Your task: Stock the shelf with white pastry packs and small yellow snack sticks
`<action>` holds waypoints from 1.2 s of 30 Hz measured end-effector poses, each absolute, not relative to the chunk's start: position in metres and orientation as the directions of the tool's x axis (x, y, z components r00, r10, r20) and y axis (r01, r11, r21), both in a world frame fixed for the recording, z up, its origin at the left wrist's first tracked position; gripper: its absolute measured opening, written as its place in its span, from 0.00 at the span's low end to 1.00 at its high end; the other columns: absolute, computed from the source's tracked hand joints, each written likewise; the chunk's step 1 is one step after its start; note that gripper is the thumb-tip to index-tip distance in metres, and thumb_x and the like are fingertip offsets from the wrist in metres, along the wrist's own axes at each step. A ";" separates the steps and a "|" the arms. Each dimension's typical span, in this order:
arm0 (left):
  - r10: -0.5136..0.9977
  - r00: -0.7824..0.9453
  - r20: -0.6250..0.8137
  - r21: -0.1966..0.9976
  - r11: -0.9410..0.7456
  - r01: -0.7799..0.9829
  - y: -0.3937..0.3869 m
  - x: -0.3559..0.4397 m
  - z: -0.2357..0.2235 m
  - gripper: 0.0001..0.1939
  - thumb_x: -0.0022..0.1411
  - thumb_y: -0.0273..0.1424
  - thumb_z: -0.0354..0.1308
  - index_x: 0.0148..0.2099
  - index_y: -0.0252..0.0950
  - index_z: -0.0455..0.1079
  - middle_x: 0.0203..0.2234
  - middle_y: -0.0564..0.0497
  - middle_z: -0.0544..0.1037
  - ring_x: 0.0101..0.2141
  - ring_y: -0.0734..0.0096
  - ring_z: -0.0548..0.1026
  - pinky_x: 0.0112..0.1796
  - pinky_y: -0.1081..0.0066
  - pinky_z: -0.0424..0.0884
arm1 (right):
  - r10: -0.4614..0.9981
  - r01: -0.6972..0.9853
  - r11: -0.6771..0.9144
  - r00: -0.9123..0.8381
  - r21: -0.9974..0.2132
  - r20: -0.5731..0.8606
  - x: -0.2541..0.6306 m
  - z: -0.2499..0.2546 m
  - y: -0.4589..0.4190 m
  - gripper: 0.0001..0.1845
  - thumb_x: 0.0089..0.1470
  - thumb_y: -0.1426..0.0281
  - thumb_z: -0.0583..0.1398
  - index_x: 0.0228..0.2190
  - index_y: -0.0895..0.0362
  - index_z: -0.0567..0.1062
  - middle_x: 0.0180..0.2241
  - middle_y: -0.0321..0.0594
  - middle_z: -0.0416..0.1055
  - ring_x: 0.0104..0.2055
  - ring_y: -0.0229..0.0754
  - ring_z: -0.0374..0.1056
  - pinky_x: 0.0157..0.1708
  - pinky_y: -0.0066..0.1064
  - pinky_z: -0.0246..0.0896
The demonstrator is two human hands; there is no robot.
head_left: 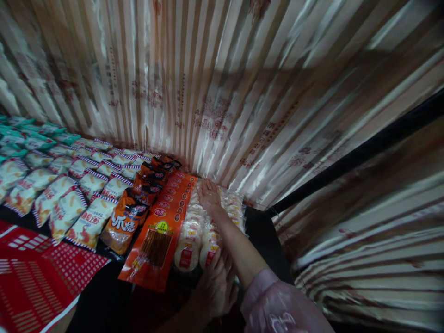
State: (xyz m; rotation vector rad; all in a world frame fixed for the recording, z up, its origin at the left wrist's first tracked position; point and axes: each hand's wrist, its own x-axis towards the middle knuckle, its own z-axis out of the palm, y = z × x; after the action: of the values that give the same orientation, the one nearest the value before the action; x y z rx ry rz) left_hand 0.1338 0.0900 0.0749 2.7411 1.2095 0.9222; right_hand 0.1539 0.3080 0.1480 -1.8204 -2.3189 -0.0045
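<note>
Green packs (38,140) are lying at half past nine from the view's centre, already overlapping in rows. At eight o'clock a red sheet (41,277) is spreading, with white packs (90,223) lying beyond it, seemingly set out too. Orange-and-black bags (121,222) are lining up front to back towards half past eight; beside them a flat orange pack (161,222) is lying towards half past seven, so this stretch is looking finished. Wrapped crackers (189,240) are resting at six o'clock, where handling is apparently unfinished. The left hand (220,280) is bending over their near end; whether it is gripping anything, I cannot tell. The right hand (209,196) is lying across their far end, fingers stretched out, clamping nothing. A dark pole (354,157) is slanting at three.

Counting across: green packs are overlapping too much to number; about five white packs are forming the front row, with more lying behind; at least three orange-and-black bags are showing, then one flat orange pack and at least two rows of crackers.
</note>
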 end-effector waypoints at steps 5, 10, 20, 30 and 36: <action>0.690 0.524 0.499 0.246 -0.692 0.678 0.090 0.136 0.073 0.27 0.65 0.41 0.44 0.60 0.31 0.59 0.57 0.41 0.66 0.57 0.57 0.61 0.60 0.55 0.47 | 0.891 0.892 0.412 -0.352 -0.186 0.286 0.164 0.150 0.276 0.27 0.62 0.62 0.45 0.58 0.63 0.62 0.62 0.51 0.53 0.65 0.48 0.44 0.63 0.46 0.41; 0.675 0.517 0.527 0.258 -0.706 0.660 0.088 0.137 0.070 0.26 0.63 0.40 0.47 0.58 0.30 0.63 0.55 0.41 0.68 0.56 0.56 0.63 0.58 0.56 0.50 | 0.808 0.792 0.563 -0.468 -0.237 0.356 0.173 0.155 0.229 0.24 0.60 0.63 0.50 0.54 0.62 0.68 0.61 0.51 0.54 0.65 0.49 0.45 0.61 0.47 0.48; 0.637 0.559 0.531 0.306 -0.759 0.574 0.084 0.135 0.080 0.19 0.60 0.30 0.50 0.54 0.33 0.65 0.47 0.44 0.74 0.48 0.60 0.70 0.51 0.56 0.63 | 0.739 0.672 0.660 -0.501 -0.337 0.450 0.193 0.180 0.161 0.19 0.59 0.68 0.51 0.50 0.55 0.71 0.62 0.46 0.55 0.65 0.48 0.45 0.60 0.50 0.51; 0.733 0.262 0.627 0.216 -0.488 0.846 0.030 0.072 0.088 0.23 0.62 0.28 0.46 0.60 0.30 0.58 0.61 0.40 0.58 0.63 0.56 0.51 0.57 0.54 0.56 | 0.870 0.843 0.250 0.021 -0.476 0.493 0.244 0.141 0.089 0.24 0.60 0.62 0.46 0.51 0.56 0.71 0.63 0.45 0.52 0.65 0.49 0.46 0.60 0.47 0.52; 0.798 0.194 0.570 0.139 -0.327 0.935 0.021 0.038 0.084 0.26 0.60 0.27 0.48 0.61 0.29 0.57 0.62 0.38 0.57 0.63 0.51 0.50 0.58 0.51 0.54 | 0.880 0.857 0.082 0.177 -0.509 0.440 0.258 0.100 0.055 0.28 0.60 0.56 0.47 0.55 0.58 0.66 0.64 0.48 0.46 0.66 0.52 0.42 0.60 0.50 0.50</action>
State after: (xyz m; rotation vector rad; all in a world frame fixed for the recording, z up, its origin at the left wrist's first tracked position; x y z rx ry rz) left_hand 0.0381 0.0210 0.0837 2.6007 1.9334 0.9683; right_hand 0.2585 0.0547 0.0997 -1.7457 -1.6523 0.0424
